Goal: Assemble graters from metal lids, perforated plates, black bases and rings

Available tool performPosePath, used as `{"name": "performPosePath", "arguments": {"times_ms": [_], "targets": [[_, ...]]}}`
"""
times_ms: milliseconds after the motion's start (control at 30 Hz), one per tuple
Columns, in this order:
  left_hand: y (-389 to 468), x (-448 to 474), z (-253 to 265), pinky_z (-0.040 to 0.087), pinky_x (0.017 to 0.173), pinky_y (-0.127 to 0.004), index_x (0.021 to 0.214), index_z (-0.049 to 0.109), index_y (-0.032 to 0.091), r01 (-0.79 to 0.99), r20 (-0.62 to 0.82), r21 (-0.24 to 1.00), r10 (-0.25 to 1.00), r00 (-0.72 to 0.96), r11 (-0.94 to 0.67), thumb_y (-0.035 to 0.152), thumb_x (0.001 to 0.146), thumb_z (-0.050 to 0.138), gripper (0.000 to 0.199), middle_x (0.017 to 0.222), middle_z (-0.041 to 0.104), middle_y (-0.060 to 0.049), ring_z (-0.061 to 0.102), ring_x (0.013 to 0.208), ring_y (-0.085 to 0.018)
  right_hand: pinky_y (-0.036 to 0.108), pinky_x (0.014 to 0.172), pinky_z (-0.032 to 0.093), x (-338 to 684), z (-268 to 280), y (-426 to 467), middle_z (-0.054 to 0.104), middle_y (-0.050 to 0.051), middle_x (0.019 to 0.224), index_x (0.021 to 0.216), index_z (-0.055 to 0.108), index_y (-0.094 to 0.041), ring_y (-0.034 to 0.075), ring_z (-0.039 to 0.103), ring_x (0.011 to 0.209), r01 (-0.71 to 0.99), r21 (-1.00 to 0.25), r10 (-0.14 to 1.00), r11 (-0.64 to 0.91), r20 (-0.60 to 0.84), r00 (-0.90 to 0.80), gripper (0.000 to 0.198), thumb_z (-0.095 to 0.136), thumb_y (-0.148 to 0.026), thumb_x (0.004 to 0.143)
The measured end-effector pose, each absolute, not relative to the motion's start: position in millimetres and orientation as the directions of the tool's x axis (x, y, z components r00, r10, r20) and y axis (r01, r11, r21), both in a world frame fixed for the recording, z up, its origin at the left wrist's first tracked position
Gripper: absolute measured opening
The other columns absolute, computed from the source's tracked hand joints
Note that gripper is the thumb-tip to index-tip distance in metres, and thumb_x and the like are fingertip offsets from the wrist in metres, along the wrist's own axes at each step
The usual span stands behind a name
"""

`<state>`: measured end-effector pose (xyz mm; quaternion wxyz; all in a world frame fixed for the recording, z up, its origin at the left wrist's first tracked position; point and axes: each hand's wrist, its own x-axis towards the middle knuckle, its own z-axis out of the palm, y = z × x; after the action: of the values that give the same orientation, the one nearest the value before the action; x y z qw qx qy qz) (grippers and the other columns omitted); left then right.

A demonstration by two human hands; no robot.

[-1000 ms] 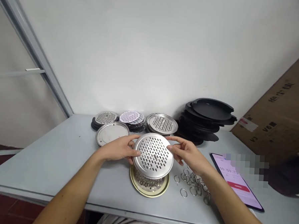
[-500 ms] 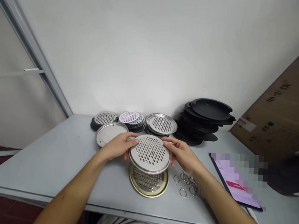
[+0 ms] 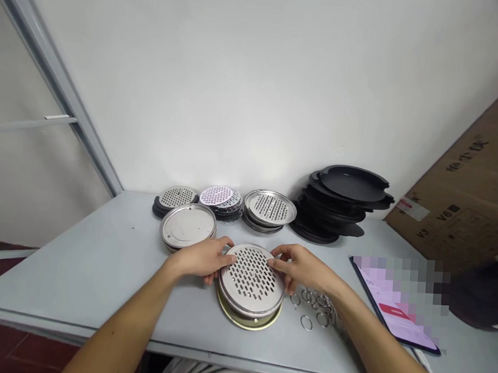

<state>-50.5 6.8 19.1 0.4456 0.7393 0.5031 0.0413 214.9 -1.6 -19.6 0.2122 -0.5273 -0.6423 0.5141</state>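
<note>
A round metal grater disc (image 3: pixel 252 278) with rows of slots is held by its rim between my two hands. My left hand (image 3: pixel 206 258) pinches its left side, thumb on top; my right hand (image 3: pixel 301 267) grips the right side the same way. Directly below lies a gold-rimmed round disc (image 3: pixel 248 323), mostly covered by the held one; whether the two touch I cannot tell. Several metal rings (image 3: pixel 316 304) are scattered beside my right forearm. Behind my left hand stands a stack of plain round metal plates (image 3: pixel 188 226).
Along the wall stand grater stacks: a grey one (image 3: pixel 176 197), a lilac-topped one (image 3: pixel 216 195) and a silver one (image 3: pixel 270 208). Black trays (image 3: pixel 351 186) are piled at the back right. A tablet (image 3: pixel 387 305) and a cardboard box (image 3: pixel 461 186) occupy the right side.
Both hands have lowered the grater disc towards me, so it now covers most of the gold-rimmed disc below. The surrounding stacks stay in place.
</note>
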Motion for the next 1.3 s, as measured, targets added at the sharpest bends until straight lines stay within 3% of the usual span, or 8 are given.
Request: {"name": "performPosePath", "arguments": {"times_ms": [167, 367, 567, 1000, 1300], "targets": [[3.7, -46.8, 17.7, 0.039, 0.039, -0.021, 0.124, 0.047, 0.018, 0.732, -0.409, 0.674, 0.772, 0.487, -0.105, 0.056, 0.087, 0.044, 0.053, 0.057, 0.059, 0.002, 0.054, 0.039, -0.014, 0.023, 0.033, 0.045, 217.1, -22.9, -3.6, 0.066, 0.003, 0.05, 0.094, 0.061, -0.016, 0.02, 0.063, 0.038, 0.56, -0.828, 0.899, -0.019, -0.259, -0.353, 0.035, 0.059, -0.05, 0.084], [4.1, -50.0, 18.6, 0.04, 0.04, -0.021, 0.125, 0.045, 0.019, 0.767, -0.452, 0.629, 0.743, 0.494, -0.128, 0.051, 0.089, 0.043, 0.048, 0.059, 0.058, 0.002, 0.055, 0.04, -0.014, 0.023, 0.037, 0.048, 215.5, -24.3, -5.9, 0.068, 0.004, 0.057, 0.101, 0.059, -0.017, 0.02, 0.065, 0.042, 0.615, -0.788, 0.885, 0.03, -0.265, -0.382, 0.037, 0.057, -0.051, 0.086], [5.8, -55.0, 15.5, 0.046, 0.042, -0.021, 0.127, 0.04, 0.022, 0.785, -0.535, 0.617, 0.702, 0.47, -0.055, 0.044, 0.091, 0.041, 0.042, 0.069, 0.061, -0.001, 0.062, 0.049, -0.016, 0.022, 0.038, 0.048, 211.9, -20.5, -7.8, 0.07, 0.005, 0.071, 0.108, 0.056, -0.017, 0.018, 0.066, 0.046, 0.61, -0.791, 0.871, 0.043, -0.269, -0.411, 0.036, 0.056, -0.047, 0.088], [5.0, -54.1, 15.2, 0.047, 0.045, -0.022, 0.127, 0.042, 0.02, 0.762, -0.52, 0.646, 0.71, 0.475, -0.037, 0.044, 0.085, 0.052, 0.05, 0.068, 0.065, -0.001, 0.061, 0.046, -0.015, 0.025, 0.045, 0.053, 218.4, -14.3, -9.8, 0.064, 0.004, 0.085, 0.121, 0.05, -0.019, 0.017, 0.068, 0.055, 0.512, -0.858, 0.811, -0.04, -0.328, -0.485, 0.049, 0.065, -0.045, 0.083], [6.7, -55.9, 6.5, 0.044, 0.045, -0.023, 0.128, 0.044, 0.021, 0.779, -0.455, 0.62, 0.766, 0.454, -0.094, 0.055, 0.085, 0.048, 0.055, 0.068, 0.067, -0.002, 0.063, 0.051, -0.018, 0.025, 0.051, 0.05, 218.2, -15.5, -5.7, 0.063, 0.007, 0.096, 0.131, 0.049, -0.02, 0.013, 0.062, 0.058, 0.623, -0.777, 0.916, 0.092, -0.179, -0.359, 0.054, 0.062, -0.041, 0.083]]}}
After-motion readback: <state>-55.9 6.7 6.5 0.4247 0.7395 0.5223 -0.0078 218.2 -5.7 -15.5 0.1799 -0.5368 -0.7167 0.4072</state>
